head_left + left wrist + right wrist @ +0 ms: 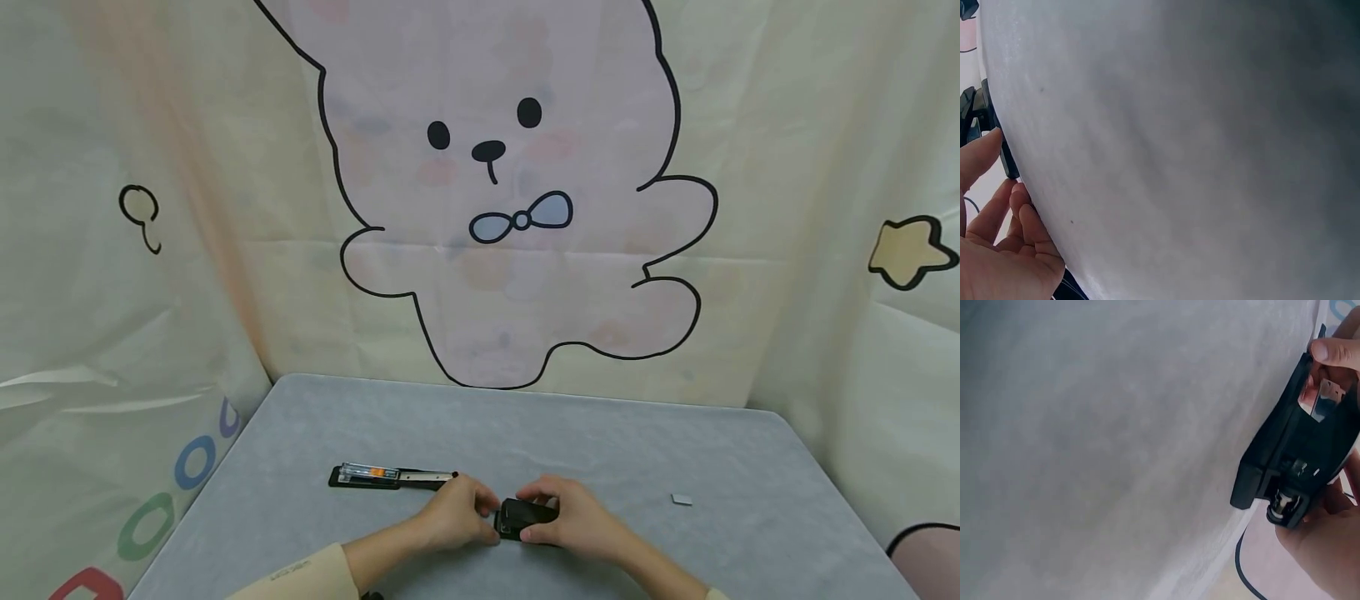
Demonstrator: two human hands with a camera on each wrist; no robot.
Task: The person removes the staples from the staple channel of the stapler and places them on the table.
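Note:
A black stapler (pixel 512 517) lies lengthwise at the front of the table. My right hand (pixel 573 518) grips its right part, thumb along the near side and fingers over the far side. At its left end is my left hand (pixel 459 510), pinching with thumb and fingertips. In the right wrist view the stapler (pixel 1291 440) shows its rear end and a small round metal part, with shiny metal farther along. The left wrist view shows the left thumb and index finger at the end of the dark stapler (pixel 1007 159); the rest is mostly cut off.
Behind my left hand lies a long black item (pixel 367 476) with clear plastic, an orange mark and a silver strip. A small grey block (pixel 682 500) sits off to the right. The grey cloth-covered table (pixel 600 433) meets printed curtains behind and at both sides.

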